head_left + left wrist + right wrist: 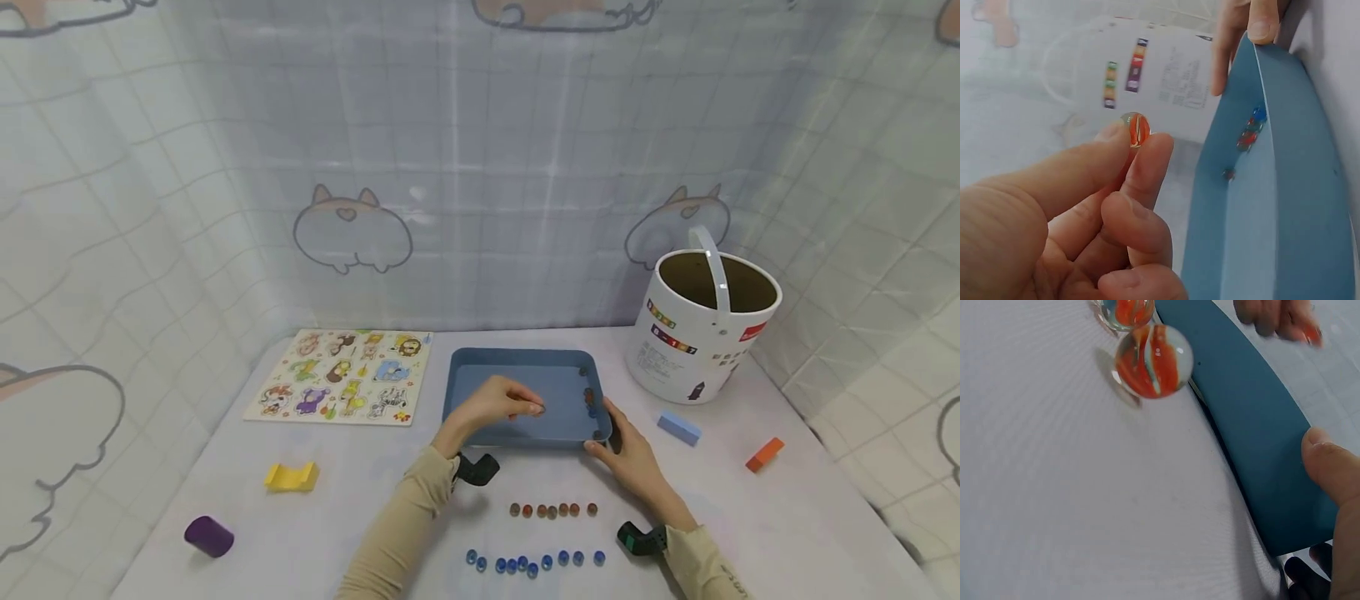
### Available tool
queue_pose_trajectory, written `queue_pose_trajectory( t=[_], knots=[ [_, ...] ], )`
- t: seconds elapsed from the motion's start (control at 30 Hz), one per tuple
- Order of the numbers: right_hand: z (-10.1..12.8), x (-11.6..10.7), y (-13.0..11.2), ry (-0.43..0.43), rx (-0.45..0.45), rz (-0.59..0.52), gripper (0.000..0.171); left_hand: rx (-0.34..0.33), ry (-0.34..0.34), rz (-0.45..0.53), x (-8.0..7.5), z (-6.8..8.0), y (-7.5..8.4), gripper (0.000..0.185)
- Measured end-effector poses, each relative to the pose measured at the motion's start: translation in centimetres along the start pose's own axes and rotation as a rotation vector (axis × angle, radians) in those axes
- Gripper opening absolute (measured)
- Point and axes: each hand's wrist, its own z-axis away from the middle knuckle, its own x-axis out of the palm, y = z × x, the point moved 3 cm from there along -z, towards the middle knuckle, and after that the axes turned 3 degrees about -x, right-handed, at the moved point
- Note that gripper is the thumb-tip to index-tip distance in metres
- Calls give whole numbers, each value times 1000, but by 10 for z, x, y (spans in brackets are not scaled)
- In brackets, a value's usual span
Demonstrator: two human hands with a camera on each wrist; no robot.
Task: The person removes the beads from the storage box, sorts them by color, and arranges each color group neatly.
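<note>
The left hand (491, 408) is positioned over the blue tray (480, 379), above its near half. Thumb and index finger (1147, 165) are narrowed to a pinch on one red-orange marble (1135, 129); the remaining fingers are curled beneath. The marble is clear of the tray floor.

The right hand (630, 458) is at the tray's near right corner. The thumb rests on the tray rim and the fingers lie along the outer wall, gripping that corner. Inside the tray, a small cluster of loose marbles (588, 398) lies against the right wall; the left wrist view shows blue and red ones among them.

In front of the tray, on the white table (787, 533), a row of red marbles (552, 509) lies parallel to the tray's near edge. A row of blue marbles (534, 562) lies farther forward of the tray.

Left of the tray: an animal puzzle board (341, 377), a yellow block (291, 477) and a purple cylinder (209, 536). Right of the tray: a white bucket (693, 333) with its handle raised, a light-blue block (678, 427) and an orange block (764, 454).
</note>
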Motion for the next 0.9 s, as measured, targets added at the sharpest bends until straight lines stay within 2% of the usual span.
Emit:
queue_pose_trajectory(
  t=[0.1,0.2,0.43,0.67,0.9],
  knots=[
    [-1,-2,0,-3,-1,2,87,13,-2,-12,-7,19,-4,20],
    [-2,-3,1,-4,2,-5,87,27,-16,-24,-7,40,-11,19],
    [-1,-1,1,-12,7,-3,87,3,-71,-34,10,79,-41,11],
    [-1,-1,0,-16,21,-12,88,-11,-2,-118,22,94,-66,7],
    [0,-1,0,-23,19,-26,87,3,63,-174,33,95,-69,4]
  ],
)
